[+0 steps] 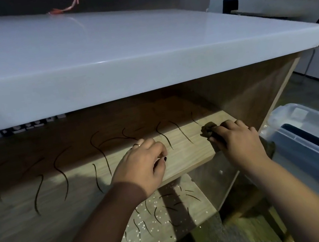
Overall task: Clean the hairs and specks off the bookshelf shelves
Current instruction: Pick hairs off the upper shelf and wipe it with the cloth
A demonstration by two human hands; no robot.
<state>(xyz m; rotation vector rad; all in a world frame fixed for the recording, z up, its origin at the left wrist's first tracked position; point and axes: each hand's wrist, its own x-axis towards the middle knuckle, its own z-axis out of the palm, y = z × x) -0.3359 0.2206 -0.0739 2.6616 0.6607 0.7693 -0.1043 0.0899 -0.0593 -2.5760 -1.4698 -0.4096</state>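
A wooden shelf (190,153) under the white top carries several long dark hairs (102,150) spread along its length. My right hand (236,141) grips a brown cloth (209,130) at the shelf's right end, pressed against the wood. My left hand (143,166) rests on the shelf's front edge with its fingers curled; whether it pinches a hair cannot be made out. The lower shelf (197,206) shows more hairs (173,205) and many white specks (143,226).
A glossy white top (99,52) overhangs the shelf, with a pink string (73,1) at its back. A clear plastic bin (312,149) stands on the floor to the right. The bookshelf's wooden side panel (256,93) closes off the right end.
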